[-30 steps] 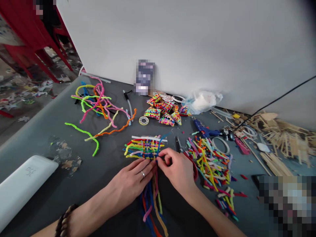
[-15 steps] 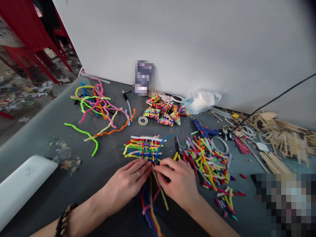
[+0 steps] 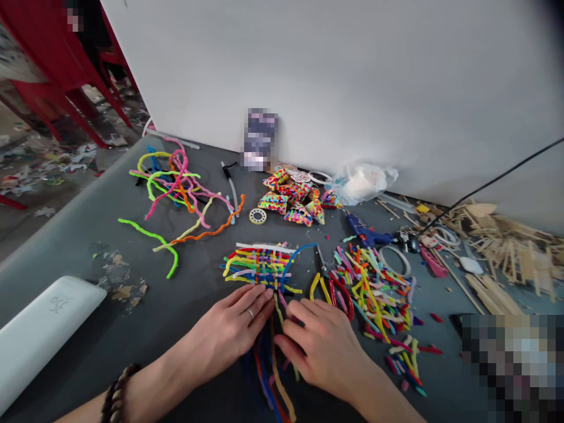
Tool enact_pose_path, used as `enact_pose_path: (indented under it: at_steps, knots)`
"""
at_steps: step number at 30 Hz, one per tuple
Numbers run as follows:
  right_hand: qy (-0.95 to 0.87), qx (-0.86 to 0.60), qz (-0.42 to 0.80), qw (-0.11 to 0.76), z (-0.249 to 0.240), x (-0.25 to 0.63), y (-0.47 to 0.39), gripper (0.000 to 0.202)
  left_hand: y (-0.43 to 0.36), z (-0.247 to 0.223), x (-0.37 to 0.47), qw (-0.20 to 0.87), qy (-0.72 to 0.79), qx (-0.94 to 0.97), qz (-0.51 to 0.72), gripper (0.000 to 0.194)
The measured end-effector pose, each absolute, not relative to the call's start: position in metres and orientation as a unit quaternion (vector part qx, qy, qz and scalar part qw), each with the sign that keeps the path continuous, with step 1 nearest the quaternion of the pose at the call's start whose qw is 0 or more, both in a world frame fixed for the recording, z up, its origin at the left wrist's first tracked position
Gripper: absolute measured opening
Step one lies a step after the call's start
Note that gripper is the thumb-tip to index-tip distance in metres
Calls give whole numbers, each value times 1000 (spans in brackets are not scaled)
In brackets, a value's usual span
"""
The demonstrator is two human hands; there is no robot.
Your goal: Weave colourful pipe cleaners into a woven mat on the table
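Observation:
In the head view, a woven patch of colourful pipe cleaners [image 3: 259,264] lies flat on the grey table. My left hand [image 3: 233,320] is closed over its near edge, fingers pressed together, thumb hidden. Long loose strands [image 3: 275,376] in blue, orange and tan trail from that edge towards me. My right hand [image 3: 319,343] has its fingers curled at these strands, just below the weave, pinching a pipe cleaner that its fingers partly cover. A blue pipe cleaner [image 3: 293,254] arches up from the patch's right side. Scissors [image 3: 325,276] with red and yellow handles lie right of the weave.
Cut pipe cleaner pieces [image 3: 374,294] are heaped at right, with a blue glue gun [image 3: 368,231] behind. Small woven pillow shapes [image 3: 291,197] sit at the back. Long pipe cleaners [image 3: 176,182] lie back left, a white power bank [image 3: 53,329] front left, wooden sticks [image 3: 497,235] far right.
My right hand has drawn back from the weave's near edge, towards me. A yellow strand's end now shows at the lower right of the patch. The left hand stays pressed there.

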State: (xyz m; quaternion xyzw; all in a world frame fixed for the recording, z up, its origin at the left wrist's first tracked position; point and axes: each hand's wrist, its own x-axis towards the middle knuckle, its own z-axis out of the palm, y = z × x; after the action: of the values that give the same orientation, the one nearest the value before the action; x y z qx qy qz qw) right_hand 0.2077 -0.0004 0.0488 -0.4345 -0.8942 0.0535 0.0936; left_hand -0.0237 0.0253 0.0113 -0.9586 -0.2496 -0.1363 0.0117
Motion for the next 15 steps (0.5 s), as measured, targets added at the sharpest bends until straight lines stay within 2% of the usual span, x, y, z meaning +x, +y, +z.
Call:
enact_pose_path:
  at_steps: [6, 10, 12, 15]
  knots:
    - [-898, -392, 172, 106, 64, 225, 8, 32, 27, 16, -25, -1, -250, -960, -126, 45]
    - [-891, -387, 213, 107, 63, 233, 10, 26, 25, 13, -26, -1, -252, -959, -130, 46]
    - [-889, -394, 205, 108, 56, 234, 9, 18, 24, 10, -26, 0, -253, -959, -130, 47]
    - [-901, -398, 118, 124, 46, 231, 6, 10, 24, 7, -25, 1, -253, -958, -132, 47]
